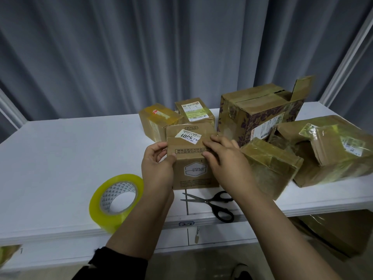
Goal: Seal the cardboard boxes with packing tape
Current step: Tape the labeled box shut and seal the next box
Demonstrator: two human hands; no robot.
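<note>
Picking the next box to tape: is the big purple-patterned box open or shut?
Partly open: the box has one end flap standing up.

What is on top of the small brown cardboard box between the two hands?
On the small brown cardboard box, a white printed label lies across the closed flaps; the right hand grips beside it, covering some printed text.
</note>
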